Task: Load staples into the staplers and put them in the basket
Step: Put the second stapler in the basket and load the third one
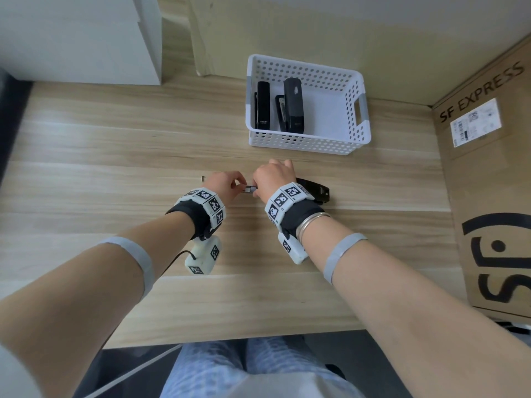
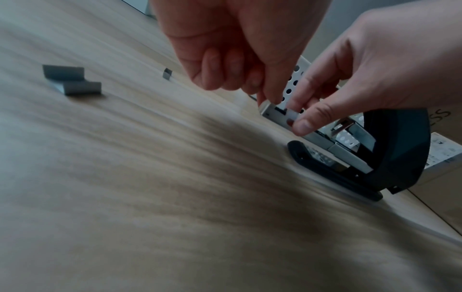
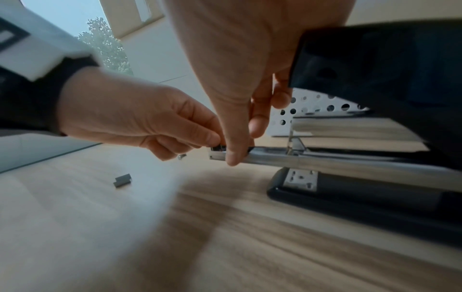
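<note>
A black stapler (image 1: pixel 314 191) lies on the wooden table with its lid (image 3: pixel 387 69) swung up and its metal staple channel (image 3: pixel 325 160) bared above the base (image 3: pixel 350 197). My right hand (image 3: pixel 240 150) pinches the front of that channel between thumb and fingers. My left hand (image 3: pixel 215 142) pinches a small staple strip (image 3: pixel 218 147) at the channel's front end. In the left wrist view both hands meet at the channel tip (image 2: pixel 270 108). The white perforated basket (image 1: pixel 353 130) behind holds two black staplers (image 1: pixel 263 106), (image 1: pixel 293 106).
Spare staple strips (image 2: pixel 72 81) and a small staple piece (image 2: pixel 167 74) lie on the table left of my hands. A large cardboard box (image 1: pixel 494 182) stands along the table's right side. A white cabinet (image 1: pixel 77 38) is at the back left.
</note>
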A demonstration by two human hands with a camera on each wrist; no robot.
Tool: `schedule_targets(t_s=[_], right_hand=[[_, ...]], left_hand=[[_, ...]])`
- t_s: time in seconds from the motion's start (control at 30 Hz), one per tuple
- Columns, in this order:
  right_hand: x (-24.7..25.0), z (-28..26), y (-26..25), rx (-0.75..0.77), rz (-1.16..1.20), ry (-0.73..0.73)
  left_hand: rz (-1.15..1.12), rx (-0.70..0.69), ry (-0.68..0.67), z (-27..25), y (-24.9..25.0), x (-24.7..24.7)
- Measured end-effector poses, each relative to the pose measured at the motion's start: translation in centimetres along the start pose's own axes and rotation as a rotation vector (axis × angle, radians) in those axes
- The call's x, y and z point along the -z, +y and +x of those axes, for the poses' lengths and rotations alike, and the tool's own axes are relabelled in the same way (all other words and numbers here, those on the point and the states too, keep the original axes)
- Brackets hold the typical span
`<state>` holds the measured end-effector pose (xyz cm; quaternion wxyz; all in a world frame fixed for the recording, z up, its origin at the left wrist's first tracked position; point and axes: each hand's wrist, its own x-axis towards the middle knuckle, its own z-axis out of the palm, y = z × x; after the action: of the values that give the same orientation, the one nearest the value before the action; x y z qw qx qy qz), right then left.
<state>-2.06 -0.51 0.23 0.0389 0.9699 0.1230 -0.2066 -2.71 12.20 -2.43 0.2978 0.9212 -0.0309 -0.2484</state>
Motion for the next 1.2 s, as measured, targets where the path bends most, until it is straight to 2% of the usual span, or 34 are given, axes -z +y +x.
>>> schedule_targets(t_s=[0.3,0.57,0.77,0.97,1.2], right_hand=[[0.1,0.5,0.5,0.009,0.054,-0.037],[0.3,0.7,1.1,-0.002,0.152,-0.019],[0.3,0.6,1.3,-0.005,0.178,-0.004],[0.3,0.1,1.0,0.041,0.067,0.038],[-0.2,-0.6,0.5,0.082,-0.078,0.005]], left_hand=[[0.004,0.002,-0.021,0.1,0.1,0.1],[-0.073,-0.104,-0.006,0.2,0.1,0.2],[-0.088,-0.014,0.031,1.0,0.3,0.0],[-0.087,-0.006,0.053,0.8,0.4,-0.3],[-0.051,-0.038,0.029,0.6,-0.4,-0.6]])
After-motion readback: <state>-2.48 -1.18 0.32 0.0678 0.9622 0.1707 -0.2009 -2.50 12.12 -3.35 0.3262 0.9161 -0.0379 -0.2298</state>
